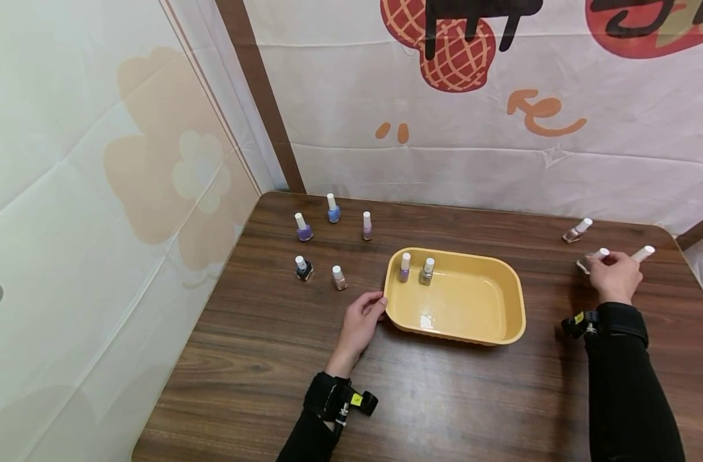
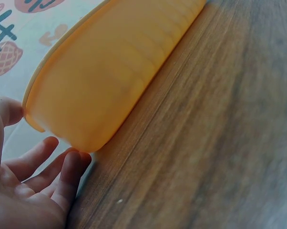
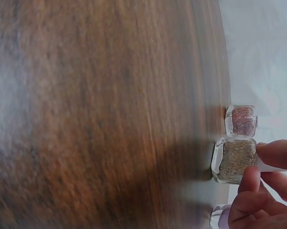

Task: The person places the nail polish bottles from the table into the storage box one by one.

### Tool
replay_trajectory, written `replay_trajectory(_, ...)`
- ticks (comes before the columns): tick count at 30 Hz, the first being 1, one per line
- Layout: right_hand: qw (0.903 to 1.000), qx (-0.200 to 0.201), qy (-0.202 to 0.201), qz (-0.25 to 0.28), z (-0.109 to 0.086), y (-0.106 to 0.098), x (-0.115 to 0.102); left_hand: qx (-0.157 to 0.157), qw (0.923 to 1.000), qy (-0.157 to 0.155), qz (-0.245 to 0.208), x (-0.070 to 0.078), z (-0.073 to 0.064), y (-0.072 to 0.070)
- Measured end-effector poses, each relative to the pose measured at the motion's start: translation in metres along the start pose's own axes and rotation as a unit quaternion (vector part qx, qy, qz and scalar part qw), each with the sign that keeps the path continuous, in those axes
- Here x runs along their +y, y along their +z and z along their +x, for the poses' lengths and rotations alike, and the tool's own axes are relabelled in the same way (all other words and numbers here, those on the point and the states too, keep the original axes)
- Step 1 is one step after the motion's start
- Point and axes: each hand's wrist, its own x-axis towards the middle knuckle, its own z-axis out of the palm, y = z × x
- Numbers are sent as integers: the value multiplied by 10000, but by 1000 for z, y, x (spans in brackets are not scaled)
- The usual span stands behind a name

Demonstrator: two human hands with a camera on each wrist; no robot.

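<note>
My left hand (image 1: 359, 324) holds the left end of a yellow tray (image 1: 519, 321); in the left wrist view its thumb is at the rim and its fingertips touch the lower wall. Far to the right, my right hand (image 1: 617, 276) pinches the white cap of a gold-glitter nail polish bottle (image 3: 236, 161), its base close to the tabletop. Beside it are a pink-glitter nail polish bottle (image 3: 243, 121) and a lilac one (image 3: 223, 217), partly hidden by my fingers. Inside the tray stand a purple nail polish bottle (image 1: 404, 269) and a glittery one (image 1: 426, 273).
Left of the tray stand several nail polish bottles: blue (image 1: 334, 213), violet (image 1: 304, 232), pale lilac (image 1: 367, 230), black (image 1: 305, 271) and pinkish (image 1: 340, 280). The wooden table (image 1: 247, 366) meets a printed cloth (image 1: 339, 96) at its back edge.
</note>
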Motion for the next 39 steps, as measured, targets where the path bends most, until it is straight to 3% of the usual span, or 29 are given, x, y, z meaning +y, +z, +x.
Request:
replay_trajectory(3,10000,15,2,9,0,0,1,-9,10000,24,-9,-2,1,0)
replay_trajectory(10,10000,28,-3,54,-2,2,0,53,10000,-24,-50,-31,17,1)
replay_trajectory(16,9999,129,-8,109,-4,4,0,117,9999,4,-96,-36,18,2)
replay_trajectory(28,9994,281,9,198,-5,7,-1,125,9999,43,-47,-34,17,2)
replay_trajectory(35,9994,312,22,174,-3,5,-1,58,10000,61,1,-2,1,1)
replay_trajectory(39,9994,313,8,151,-2,4,-1,55,10000,51,-1,-2,0,1)
